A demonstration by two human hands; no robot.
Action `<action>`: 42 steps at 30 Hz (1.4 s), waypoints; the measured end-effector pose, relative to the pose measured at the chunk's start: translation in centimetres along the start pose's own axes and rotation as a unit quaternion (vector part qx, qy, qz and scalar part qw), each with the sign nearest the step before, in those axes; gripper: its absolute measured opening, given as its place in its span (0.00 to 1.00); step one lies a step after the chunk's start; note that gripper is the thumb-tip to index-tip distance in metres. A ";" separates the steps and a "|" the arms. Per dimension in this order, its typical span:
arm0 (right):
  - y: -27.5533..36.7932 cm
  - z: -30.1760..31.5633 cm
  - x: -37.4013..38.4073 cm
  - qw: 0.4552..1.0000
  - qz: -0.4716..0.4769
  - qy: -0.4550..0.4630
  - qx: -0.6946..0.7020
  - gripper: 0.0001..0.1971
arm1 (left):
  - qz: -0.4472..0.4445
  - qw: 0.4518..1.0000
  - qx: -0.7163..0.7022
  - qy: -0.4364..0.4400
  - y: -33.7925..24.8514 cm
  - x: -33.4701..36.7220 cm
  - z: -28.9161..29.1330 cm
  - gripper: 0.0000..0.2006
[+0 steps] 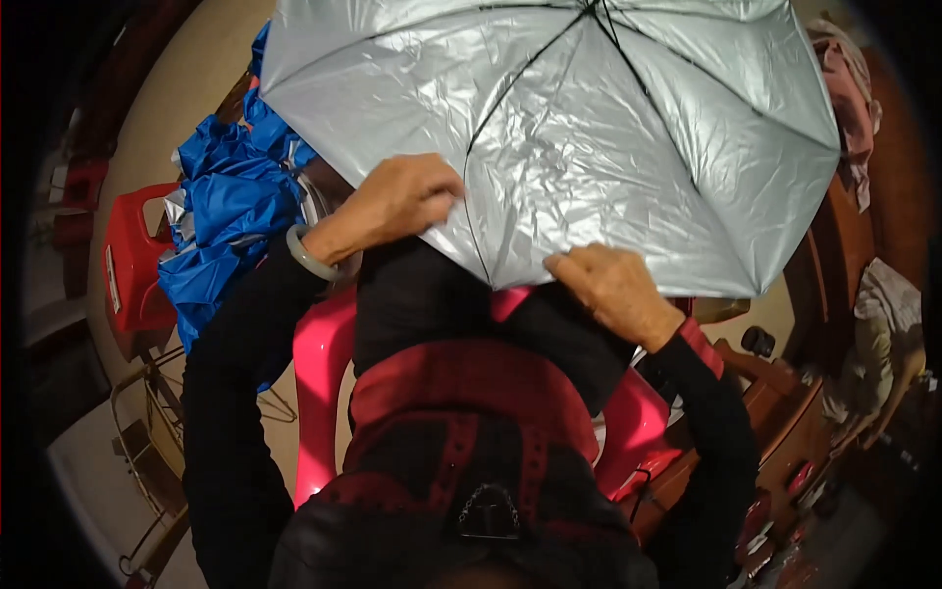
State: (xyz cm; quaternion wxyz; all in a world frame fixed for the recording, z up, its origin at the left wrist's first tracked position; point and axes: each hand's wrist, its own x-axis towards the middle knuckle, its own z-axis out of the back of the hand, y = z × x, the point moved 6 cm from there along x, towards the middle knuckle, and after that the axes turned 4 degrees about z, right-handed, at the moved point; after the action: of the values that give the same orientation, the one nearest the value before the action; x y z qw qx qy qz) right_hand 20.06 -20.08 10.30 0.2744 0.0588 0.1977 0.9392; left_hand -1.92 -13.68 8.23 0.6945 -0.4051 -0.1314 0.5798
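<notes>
Silver umbrella canopy (608, 157), seen from its ribbed face, spread across the upper middle of the view above the wearer's lap. Its broad axis runs from left to right; the hub (591, 9), at the upper edge, points away from the wearer, and dark ribs (653, 98) fan from it toward the near rim, which faces the body. The far part is cut off by the frame, and the shaft cannot be made out. Pink chair (324, 393): visible on both sides of the wearer, its middle hidden by the body. Blue fabric (231, 191): a crumpled heap to the left, silver at some folds, its support largely concealed. Red plastic object (132, 260): beyond the fabric, with a looped opening at its top; whether it is a stool or a container, and what it may hold, cannot be told. Right hand (613, 290): thumb and fingers drawn together on the near rim, pinching the canopy's edge. Left hand (407, 196): at the rim to the left, beside a rib, fingers curled inward and slightly blurred; whether they grip the cloth cannot be told. Pale bangle (312, 253): around the left wrist.
</notes>
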 end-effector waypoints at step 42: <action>7.9 3.4 12.1 0.982 0.064 -0.032 0.175 0.19 | 0.074 0.918 -0.388 -0.016 2.0 -5.0 5.8 0.10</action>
State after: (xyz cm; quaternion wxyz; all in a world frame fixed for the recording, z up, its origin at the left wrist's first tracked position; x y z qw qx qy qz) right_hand 6.75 -18.49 16.66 0.2056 0.1486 0.3463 0.9032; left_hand -8.61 -15.82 11.92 0.4356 -0.6422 -0.3272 0.5393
